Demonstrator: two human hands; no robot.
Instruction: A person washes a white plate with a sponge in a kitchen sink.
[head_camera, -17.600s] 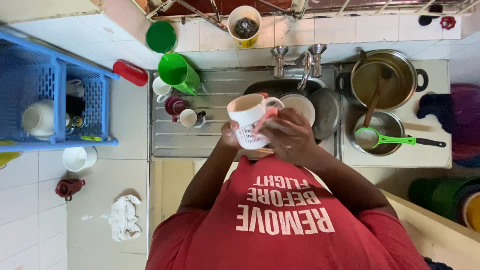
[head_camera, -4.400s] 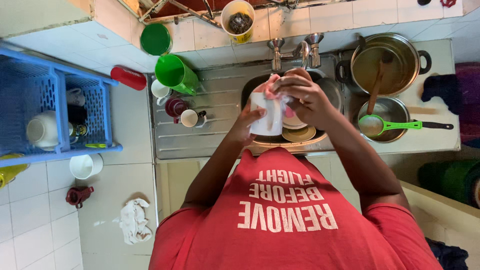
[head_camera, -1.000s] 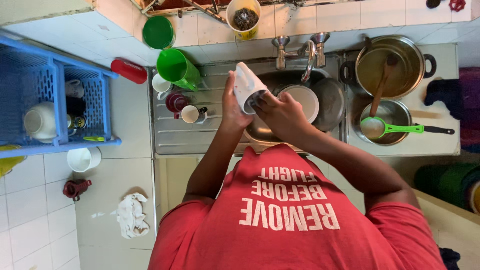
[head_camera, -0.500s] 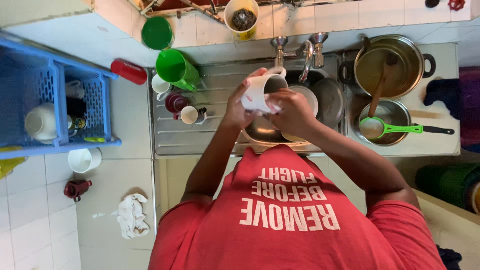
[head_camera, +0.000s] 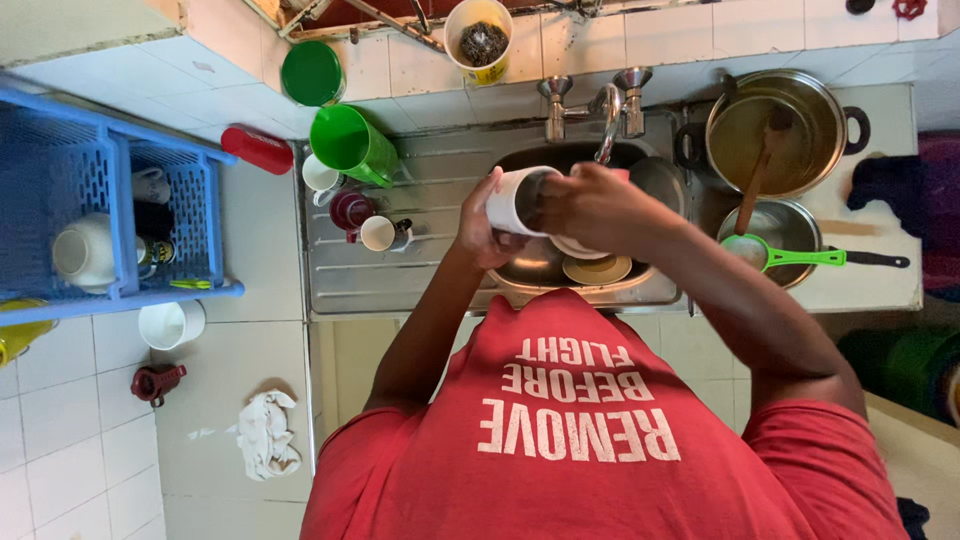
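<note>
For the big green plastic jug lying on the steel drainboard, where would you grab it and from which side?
Likely by the body, just behind the rim, coming from above. The green plastic jug lies tipped on its side on the steel drainboard, mouth toward the blue rack, so its round wall faces up. No handle can be made out. Small cups crowd the side nearer the person.

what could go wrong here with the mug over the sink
1. The white mug lies on its side between the left hand and right hand; if wet, it could slip.
2. It would likely land on the plates in the sink and chip something.
3. The tap sits close above the hands, so lifting the mug might knock it.
</note>
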